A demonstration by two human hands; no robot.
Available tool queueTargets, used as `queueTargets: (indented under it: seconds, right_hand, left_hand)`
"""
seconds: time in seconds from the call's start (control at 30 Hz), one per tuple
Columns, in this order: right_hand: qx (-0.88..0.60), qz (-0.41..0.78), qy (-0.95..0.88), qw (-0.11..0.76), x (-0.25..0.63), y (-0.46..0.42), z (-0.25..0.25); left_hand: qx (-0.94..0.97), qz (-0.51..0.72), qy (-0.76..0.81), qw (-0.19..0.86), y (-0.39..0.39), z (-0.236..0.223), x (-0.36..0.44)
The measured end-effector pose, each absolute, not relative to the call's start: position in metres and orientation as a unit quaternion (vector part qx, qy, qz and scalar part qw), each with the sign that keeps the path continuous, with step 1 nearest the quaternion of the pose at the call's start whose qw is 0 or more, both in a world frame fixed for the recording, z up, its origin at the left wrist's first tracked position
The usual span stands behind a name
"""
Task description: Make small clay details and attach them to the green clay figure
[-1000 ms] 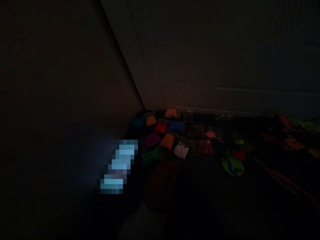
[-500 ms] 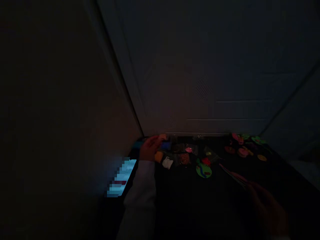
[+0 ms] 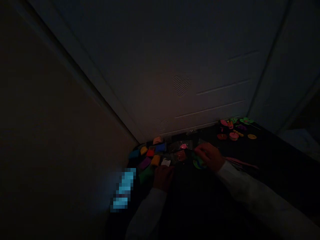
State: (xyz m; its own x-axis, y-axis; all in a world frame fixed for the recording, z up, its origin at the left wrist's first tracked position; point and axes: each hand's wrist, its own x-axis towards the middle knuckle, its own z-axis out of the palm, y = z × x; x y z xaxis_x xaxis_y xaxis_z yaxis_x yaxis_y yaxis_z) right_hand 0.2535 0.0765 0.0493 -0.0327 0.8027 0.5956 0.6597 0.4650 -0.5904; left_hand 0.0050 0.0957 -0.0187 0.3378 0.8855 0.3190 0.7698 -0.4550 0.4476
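My left hand [image 3: 163,177] is low on the dark table, just in front of a small white packet [image 3: 165,162]. Its fingers are too dark to make out. My right hand [image 3: 210,156] reaches over a round green piece [image 3: 198,163] with a blue stripe and partly covers it. The fingers of that hand are drawn together, and anything between them is lost in the dark. Beside the right wrist lie thin pinkish strips [image 3: 241,162]. A clear bag with a pink piece [image 3: 183,146] is between and beyond the hands.
Several coloured packets, among them orange [image 3: 155,160], blue [image 3: 160,147] and green [image 3: 146,175], cluster at the left. A lit, pixelated screen [image 3: 124,190] stands by the left wall. Small colourful figures [image 3: 234,136] lie at the back right, near the panelled wall [image 3: 150,83].
My view has turned. My left hand has drawn back from the packets toward me. My right hand has let go of the thin pinkish strips and moved left over the green piece.
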Motion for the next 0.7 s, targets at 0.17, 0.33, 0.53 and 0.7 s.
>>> queueTargets:
  seconds: [0.17, 0.33, 0.53, 0.7]
  right_hand:
    - [-0.489, 0.062, -0.743, 0.453, 0.246, 0.084, 0.02]
    - [-0.459, 0.078, -0.775, 0.427, 0.248, 0.079, 0.019]
    - [-0.451, 0.061, -0.781, 0.427, 0.246, 0.076, 0.02]
    - [-0.463, 0.035, -0.776, 0.426, 0.251, 0.077, 0.021]
  left_hand:
    - [0.818, 0.247, 0.515, 0.064, 0.085, -0.015, 0.01]
    - [0.817, 0.228, 0.527, 0.051, 0.079, -0.008, 0.016]
    - [0.809, 0.216, 0.546, 0.031, 0.083, -0.002, 0.029]
    - [0.81, 0.197, 0.552, 0.021, 0.094, 0.004, 0.058]
